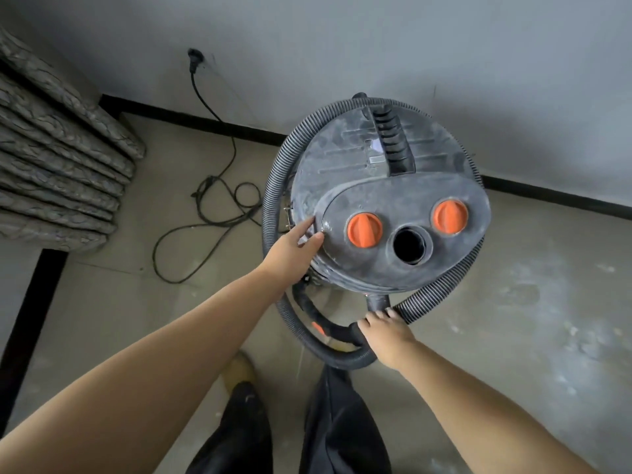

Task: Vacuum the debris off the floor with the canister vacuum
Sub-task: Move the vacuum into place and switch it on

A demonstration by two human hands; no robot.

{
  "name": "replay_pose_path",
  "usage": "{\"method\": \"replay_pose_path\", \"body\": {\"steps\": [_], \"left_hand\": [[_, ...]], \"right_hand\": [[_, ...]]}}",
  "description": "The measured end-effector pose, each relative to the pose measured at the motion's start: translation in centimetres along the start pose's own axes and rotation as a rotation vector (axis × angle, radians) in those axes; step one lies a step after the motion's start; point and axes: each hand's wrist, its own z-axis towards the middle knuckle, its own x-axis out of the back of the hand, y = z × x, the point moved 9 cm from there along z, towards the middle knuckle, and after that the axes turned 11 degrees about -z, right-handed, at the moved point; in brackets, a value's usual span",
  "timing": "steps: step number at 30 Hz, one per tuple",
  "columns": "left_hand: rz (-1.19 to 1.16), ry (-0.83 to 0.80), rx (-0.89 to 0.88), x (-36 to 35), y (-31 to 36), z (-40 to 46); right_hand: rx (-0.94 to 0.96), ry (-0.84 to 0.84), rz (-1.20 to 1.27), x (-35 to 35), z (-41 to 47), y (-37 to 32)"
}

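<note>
The canister vacuum (383, 186) stands upright on the floor (513, 302) close to the wall (342, 46), seen from above, so its long axis runs straight up toward the camera. Its dusty grey lid carries a ribbed black handle (393, 145) running from the wall side toward the person, and nearer the person two orange knobs (364, 230) flank an open round port (409, 244) that faces upward. The corrugated hose (273, 186) loops around the body, passing along the left side, behind the top and round the right side to the front.

The left hand (294, 248) rests on the left edge of the lid, fingers fairly straight, the fingertips touching the rim. The right hand (383, 331) grips the black hose end just below the canister's front, fingers curled over it.

A black power cord (205, 213) lies in loose coils on the floor to the left, its plug (195, 61) in a wall socket. Folded patterned cushions (58, 159) are stacked at far left. Pale dust marks the floor on the right.
</note>
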Motion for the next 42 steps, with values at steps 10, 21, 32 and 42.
{"method": "replay_pose_path", "body": {"steps": [10,21,32,42], "left_hand": [[-0.001,-0.003,0.002,-0.4,-0.5,0.4],[0.215,0.066,0.075,0.0,2.8,-1.6],[0.21,-0.555,-0.022,-15.8,5.6,-13.7],[-0.001,-0.672,-0.12,-20.3,9.8,-15.0]], "right_hand": [[-0.061,-0.341,-0.301,-3.5,1.4,0.2],[0.174,0.085,-0.264,8.2,-17.3,6.3],[0.153,0.538,-0.402,17.0,-22.4,12.9],[-0.062,0.631,-0.048,22.1,-22.9,19.8]]}}
